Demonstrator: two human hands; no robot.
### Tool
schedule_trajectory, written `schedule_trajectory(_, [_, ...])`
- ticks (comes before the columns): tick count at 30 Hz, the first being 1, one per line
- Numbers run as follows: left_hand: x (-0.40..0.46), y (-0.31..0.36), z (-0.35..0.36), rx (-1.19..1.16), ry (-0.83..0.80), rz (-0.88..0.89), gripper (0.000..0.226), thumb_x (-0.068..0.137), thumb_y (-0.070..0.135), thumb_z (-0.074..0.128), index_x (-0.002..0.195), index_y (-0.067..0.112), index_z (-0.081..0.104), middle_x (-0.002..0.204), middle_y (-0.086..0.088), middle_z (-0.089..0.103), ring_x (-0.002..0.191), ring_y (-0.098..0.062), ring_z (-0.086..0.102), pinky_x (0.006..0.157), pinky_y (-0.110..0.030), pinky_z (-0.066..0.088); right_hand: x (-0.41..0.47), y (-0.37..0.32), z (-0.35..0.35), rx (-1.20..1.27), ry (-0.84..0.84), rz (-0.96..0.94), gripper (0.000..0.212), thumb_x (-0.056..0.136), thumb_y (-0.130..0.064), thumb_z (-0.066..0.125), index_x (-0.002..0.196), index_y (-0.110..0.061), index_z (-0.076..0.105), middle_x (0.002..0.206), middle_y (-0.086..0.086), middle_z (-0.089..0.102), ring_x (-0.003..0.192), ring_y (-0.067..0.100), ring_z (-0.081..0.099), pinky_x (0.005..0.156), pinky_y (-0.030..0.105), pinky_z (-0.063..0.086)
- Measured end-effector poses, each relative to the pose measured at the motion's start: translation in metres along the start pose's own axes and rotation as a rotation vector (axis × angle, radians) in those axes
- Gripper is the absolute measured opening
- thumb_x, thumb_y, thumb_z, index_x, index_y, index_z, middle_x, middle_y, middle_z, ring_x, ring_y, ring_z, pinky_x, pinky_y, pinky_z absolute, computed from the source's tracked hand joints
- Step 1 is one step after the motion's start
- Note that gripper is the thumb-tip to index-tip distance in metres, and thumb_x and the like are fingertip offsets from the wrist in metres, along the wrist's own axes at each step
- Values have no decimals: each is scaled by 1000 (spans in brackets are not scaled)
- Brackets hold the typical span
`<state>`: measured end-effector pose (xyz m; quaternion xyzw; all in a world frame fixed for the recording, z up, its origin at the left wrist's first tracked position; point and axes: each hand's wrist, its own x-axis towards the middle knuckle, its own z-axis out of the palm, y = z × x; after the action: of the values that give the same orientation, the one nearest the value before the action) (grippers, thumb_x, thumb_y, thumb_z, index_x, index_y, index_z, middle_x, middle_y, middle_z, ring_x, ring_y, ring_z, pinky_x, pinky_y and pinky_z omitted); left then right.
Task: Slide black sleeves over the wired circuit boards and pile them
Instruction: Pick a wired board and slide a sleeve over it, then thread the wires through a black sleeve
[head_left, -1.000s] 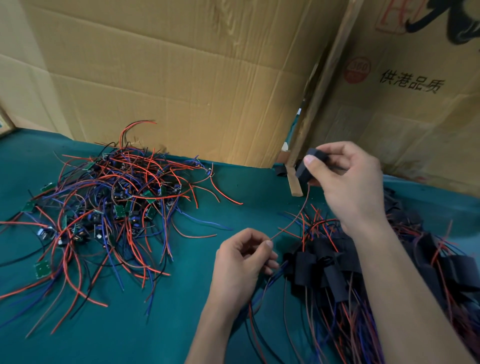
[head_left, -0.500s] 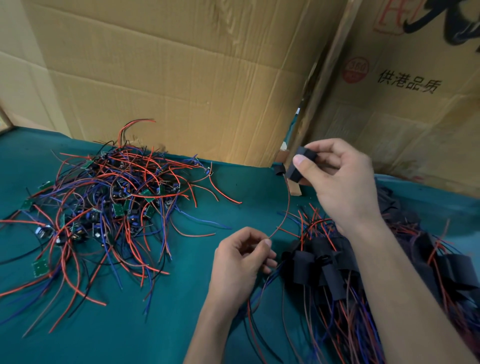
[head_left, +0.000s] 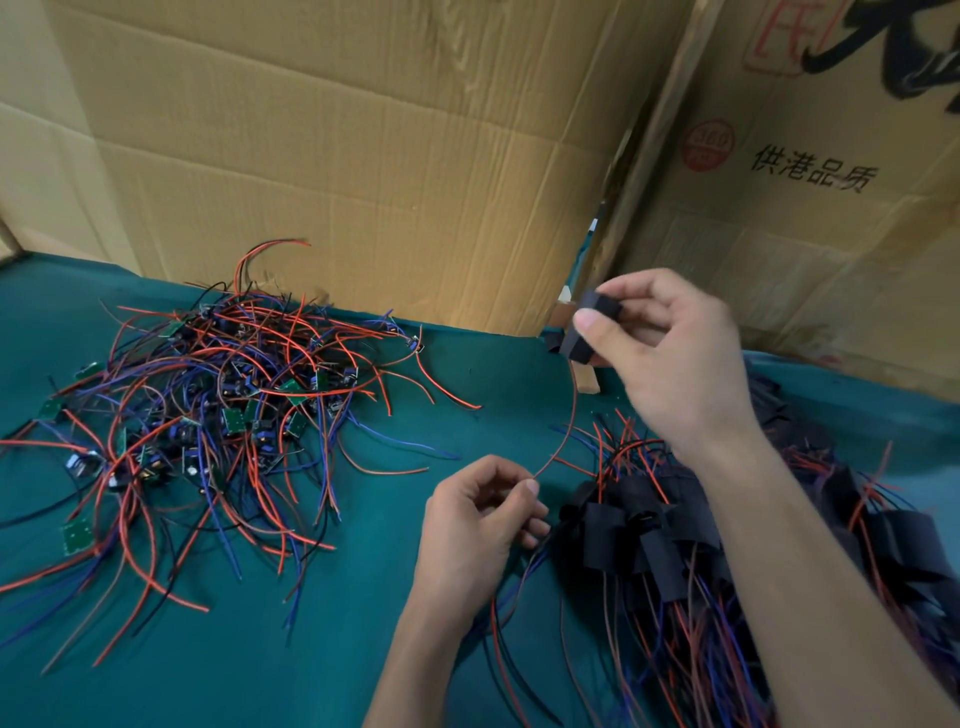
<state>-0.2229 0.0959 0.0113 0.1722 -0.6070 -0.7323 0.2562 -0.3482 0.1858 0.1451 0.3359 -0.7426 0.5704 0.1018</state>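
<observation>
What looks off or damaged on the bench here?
Nothing stands out. Bare boards lie tangled on the left, sleeved ones are piled on the right. The right hand pinches a black sleeve; the left hand holds its wires.

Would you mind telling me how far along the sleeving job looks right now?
Done: a pile of sleeved boards lies at the right. In hand: the right hand pinches a black sleeve while the left hand holds its red wire. Left: a large tangle of bare boards on the green table.
</observation>
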Motion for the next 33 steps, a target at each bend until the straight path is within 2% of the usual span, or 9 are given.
schedule_trajectory(4, [0, 0, 1, 11, -3, 0, 15, 94, 2, 64, 80, 7, 66, 68, -10, 70, 60, -20, 67, 55, -24, 52, -6, 0, 2, -126, -71, 7, 22, 83, -23, 84, 92, -33, 67, 86, -7, 74, 77, 13, 75, 79, 41, 64])
schedule_trajectory(7, [0, 1, 1, -16, 27, 34, 13, 94, 5, 64, 81, 7, 66, 71, -13, 71, 64, -20, 68, 56, -25, 53, -19, 10, 4, -188, -144, 92, 22, 81, -24, 86, 97, -25, 70, 90, -4, 75, 76, 17, 75, 82, 44, 62])
schedule_trajectory(10, [0, 5, -1, -62, 52, 72, 2, 94, 5, 66, 94, 6, 67, 84, -13, 75, 76, -18, 73, 64, -24, 56, -41, 22, 14, -185, -166, 186, 27, 79, -27, 87, 100, -27, 70, 90, -7, 75, 71, 8, 73, 81, 40, 61])
schedule_trajectory(14, [0, 6, -4, -87, -9, 23, 37, 88, -12, 59, 118, 9, 58, 107, -7, 76, 101, -20, 73, 89, -26, 55, -60, 34, 31, -106, -143, 267, 27, 77, -30, 87, 98, -28, 69, 86, -6, 75, 65, 10, 71, 81, 43, 60])
schedule_trajectory(18, [-1, 4, -4, 8, -18, 62, 57, 87, -23, 46, 127, 18, 51, 111, -1, 76, 104, -16, 72, 95, -27, 54, -70, 40, 40, -43, -120, 328, 26, 72, -37, 81, 94, -28, 71, 84, -7, 78, 75, 15, 75, 84, 49, 60])
schedule_trajectory(23, [1, 1, -7, 45, 100, 68, 56, 87, -13, 56, 122, 31, 52, 107, 1, 77, 92, -19, 75, 88, -34, 57, -70, 37, 47, -26, -153, 333, 28, 67, -45, 77, 91, -30, 73, 82, -13, 78, 77, 10, 75, 84, 48, 60])
schedule_trajectory(28, [0, 1, -5, -34, 225, 19, 26, 86, -4, 70, 102, 14, 64, 88, -10, 76, 78, -29, 76, 76, -38, 61, -69, 37, 44, 7, -114, 330, 23, 73, -35, 82, 92, -26, 73, 83, -7, 79, 79, 16, 76, 83, 51, 60])
schedule_trajectory(30, [0, 3, -2, -54, 241, 4, 17, 84, -6, 72, 93, 7, 66, 82, -16, 74, 75, -32, 75, 70, -34, 62, -69, 38, 41, -41, -91, 288, 17, 79, -26, 84, 91, -25, 72, 81, -9, 78, 77, 11, 75, 82, 48, 61])
schedule_trajectory(33, [0, 3, 0, -46, 251, 2, 17, 83, -7, 73, 93, 4, 65, 77, -14, 74, 66, -24, 74, 66, -31, 61, -70, 33, 42, -120, -85, 204, 20, 79, -23, 85, 86, -33, 69, 80, -16, 76, 77, 1, 72, 81, 39, 61])
